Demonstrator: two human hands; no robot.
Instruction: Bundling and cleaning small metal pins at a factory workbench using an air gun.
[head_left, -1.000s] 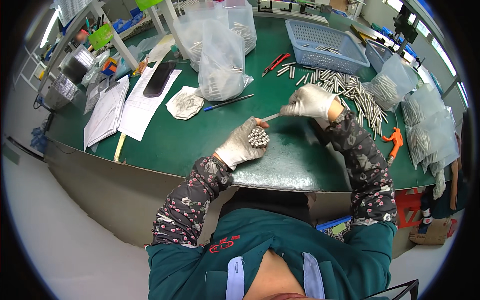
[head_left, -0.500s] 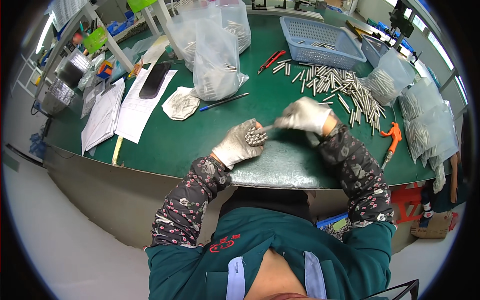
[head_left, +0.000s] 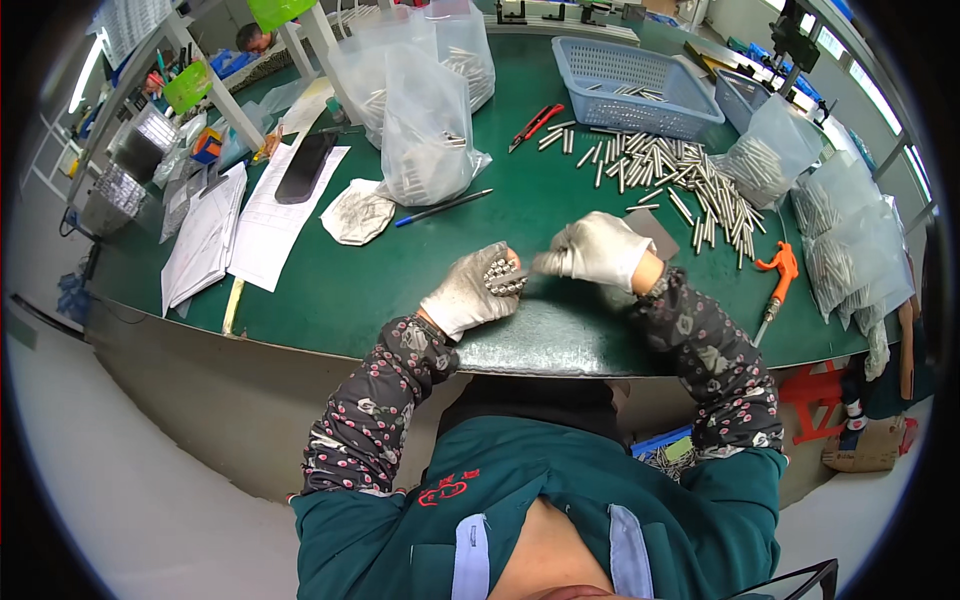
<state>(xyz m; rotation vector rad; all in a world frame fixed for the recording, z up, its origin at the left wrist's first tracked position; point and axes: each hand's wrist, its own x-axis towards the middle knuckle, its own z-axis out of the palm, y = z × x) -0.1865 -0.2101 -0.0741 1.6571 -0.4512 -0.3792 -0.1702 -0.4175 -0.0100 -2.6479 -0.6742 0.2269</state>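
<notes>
My left hand (head_left: 468,292), in a white work glove, is closed around a bundle of short metal pins (head_left: 503,278), their round ends facing up. Facing it, my gloved right hand (head_left: 598,250) pinches a slim grey metal piece (head_left: 512,277) that reaches across the pin ends. Its fingertips are slightly blurred, and I cannot make out the piece's exact kind. A flat grey plate (head_left: 655,232) shows just beyond the right hand, partly covered by it; whether the hand touches it I cannot tell. A heap of loose metal pins (head_left: 690,180) lies on the green table beyond the right hand.
A blue basket (head_left: 640,112) stands behind the heap. Filled plastic bags (head_left: 425,150) sit at the back, more bags (head_left: 845,240) at the right. An orange air gun (head_left: 780,262), red cutter (head_left: 536,128), pen (head_left: 440,208), white pad (head_left: 357,212), phone (head_left: 307,168) and papers (head_left: 270,245) lie around.
My right hand has shifted slightly left and down, and the slim piece now lies across the pin ends. The grey plate has come into sight beyond the right hand.
</notes>
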